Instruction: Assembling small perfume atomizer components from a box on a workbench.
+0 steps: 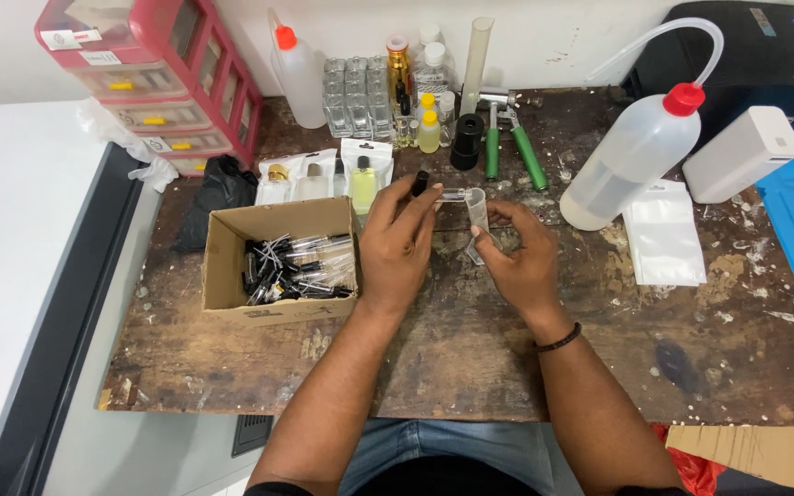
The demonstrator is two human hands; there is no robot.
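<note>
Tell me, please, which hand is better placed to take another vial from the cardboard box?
Probably the left hand: it is right beside the cardboard box, though it holds a small vial. The right hand is farther away, holding a small clear cup.

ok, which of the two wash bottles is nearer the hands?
The red-capped wash bottle lying tilted at the right, beside the right hand. The orange-capped wash bottle stands upright at the back wall, farther off.

Counted on the worn wooden bench: two white plastic squeeze wash bottles with red caps, one at eleven o'clock [298,78], one at two o'clock [631,156]. One open cardboard box [232,266] at nine o'clock. Three clear sachets [323,176] at eleven o'clock. One pair of green-handled pliers [512,147] at twelve o'clock.
</note>
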